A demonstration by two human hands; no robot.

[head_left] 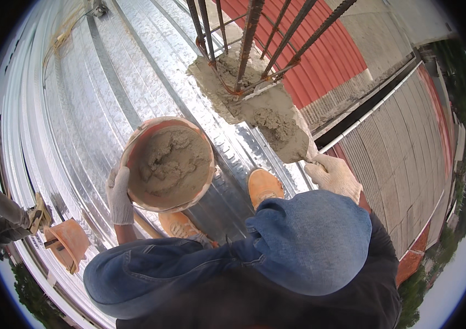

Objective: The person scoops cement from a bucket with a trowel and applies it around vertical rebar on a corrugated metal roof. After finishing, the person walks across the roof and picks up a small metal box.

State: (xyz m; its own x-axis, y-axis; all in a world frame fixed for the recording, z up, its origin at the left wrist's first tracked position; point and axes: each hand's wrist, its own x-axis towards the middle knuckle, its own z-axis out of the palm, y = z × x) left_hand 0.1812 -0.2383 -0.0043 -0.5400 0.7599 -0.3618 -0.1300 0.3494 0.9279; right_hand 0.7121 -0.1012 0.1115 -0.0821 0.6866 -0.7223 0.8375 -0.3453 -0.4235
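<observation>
My gloved left hand (118, 193) is closed on the left side of an orange bucket (204, 193), tilted so that its mouth faces me. Wet grey mortar (170, 159) fills much of the bucket, its surface lumpy and scooped. On the right, my gloved right hand (332, 174) is wrapped round the handle of a trowel (294, 150). Mortar covers the trowel's blade, which lies at the near end of a mortar strip (216, 90) along the edge of the metal decking. Most of the handle is hidden in my fingers.
Upright rusty rebar (250, 44) with tie hoops rises from the mortar. Ribbed metal decking (117, 71) spreads left. Beyond its right edge lie lower roofs (392, 142). My boots (264, 186) stand beside the bucket. Another person's leg (5, 211) and a second orange bucket (71, 241) are at left.
</observation>
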